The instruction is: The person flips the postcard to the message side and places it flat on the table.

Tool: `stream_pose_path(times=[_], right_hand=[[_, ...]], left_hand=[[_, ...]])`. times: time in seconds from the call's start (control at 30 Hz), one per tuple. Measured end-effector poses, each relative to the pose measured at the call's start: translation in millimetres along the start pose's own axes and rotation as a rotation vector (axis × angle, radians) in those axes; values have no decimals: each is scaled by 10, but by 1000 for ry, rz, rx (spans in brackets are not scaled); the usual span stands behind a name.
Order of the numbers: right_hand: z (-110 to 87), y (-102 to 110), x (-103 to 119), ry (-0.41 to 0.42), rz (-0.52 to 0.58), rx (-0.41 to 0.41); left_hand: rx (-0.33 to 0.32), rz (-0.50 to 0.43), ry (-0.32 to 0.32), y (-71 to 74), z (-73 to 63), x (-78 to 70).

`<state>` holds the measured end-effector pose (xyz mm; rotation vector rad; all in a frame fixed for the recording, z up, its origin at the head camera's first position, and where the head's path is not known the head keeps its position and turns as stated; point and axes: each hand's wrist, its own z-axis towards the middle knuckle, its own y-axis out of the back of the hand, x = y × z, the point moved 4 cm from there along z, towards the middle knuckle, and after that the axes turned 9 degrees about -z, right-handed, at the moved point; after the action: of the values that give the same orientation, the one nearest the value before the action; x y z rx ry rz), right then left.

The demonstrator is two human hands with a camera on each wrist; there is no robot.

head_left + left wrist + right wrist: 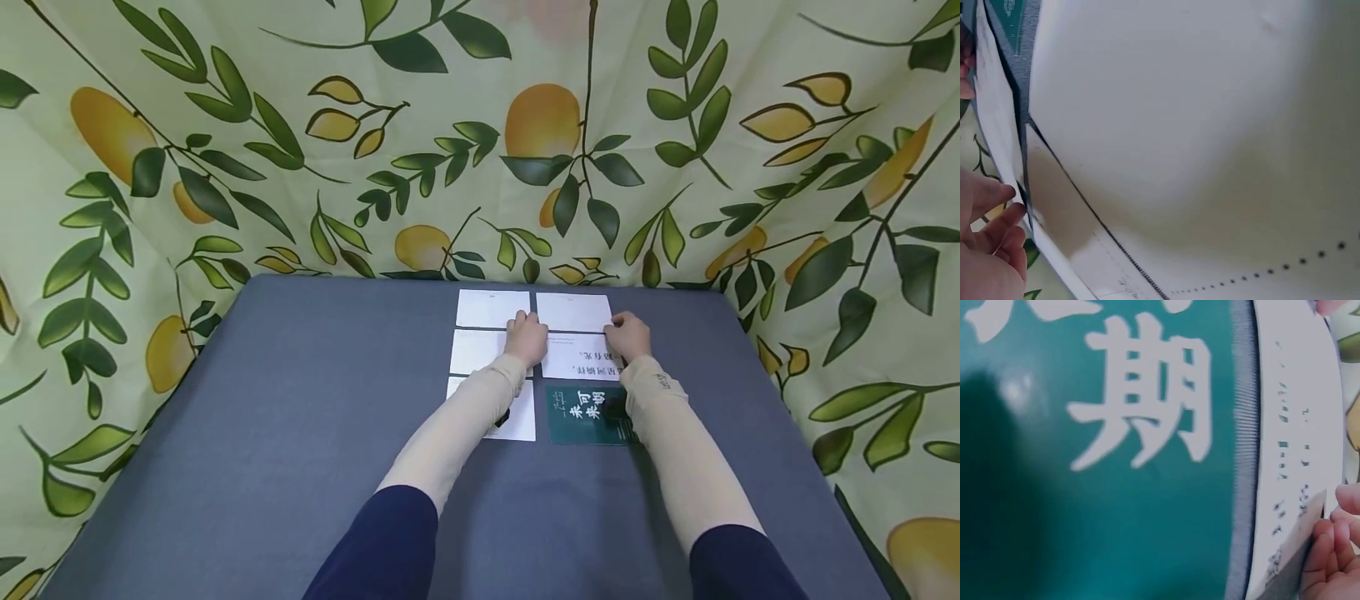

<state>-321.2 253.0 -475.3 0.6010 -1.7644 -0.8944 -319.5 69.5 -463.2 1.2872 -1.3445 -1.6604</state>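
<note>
From where I stand, both hands are at the far edge of the printed card (573, 358), the middle one of the right-hand column. The left hand (527, 337) pinches its far left corner between thumb and fingers, reaching over the edge of the middle white card (476, 350) on the left. The right hand (630, 336) grips the far right corner the same way, thumb on one side, fingertips on the other. Taking it by two opposite corners seems meant to keep a thin sheet straight and stop it swinging round, and it leaves most of its face uncovered.

The card lies just beside the far right white card (573, 313), with its far edge running along that one's near edge; I take this closeness as a way of judging the line by eye. Nearer the person, the green card (577, 421) sits a narrow strip of cloth away. On the left, the far left white card (492, 308) and the near left white card (522, 412) complete the other column, a slim gap apart from the right one, probably to keep every card readable and separate on the grey-blue tablecloth (322, 400)
</note>
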Motion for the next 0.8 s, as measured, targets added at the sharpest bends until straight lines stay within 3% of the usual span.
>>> stream_pose_path(times=[0.17,0.37,0.5,0.67,0.8], right_hand=[[-6,65,-14,12,15,1],[-67,126,-20,40,28,0],[-95,160,-29,55,18,-11],[-115,165,-145,77,-24,16],[-260,210,-139,67,-51,135]], left_hand=[[-32,-37,-10,76,-13,-36],[-76,-12,-53,179,-91,-181],[-117,-45,-34,226,-148,-241],[-59,-137,24,207,-268,-237],[-3,-204,64,175,-372,-188]])
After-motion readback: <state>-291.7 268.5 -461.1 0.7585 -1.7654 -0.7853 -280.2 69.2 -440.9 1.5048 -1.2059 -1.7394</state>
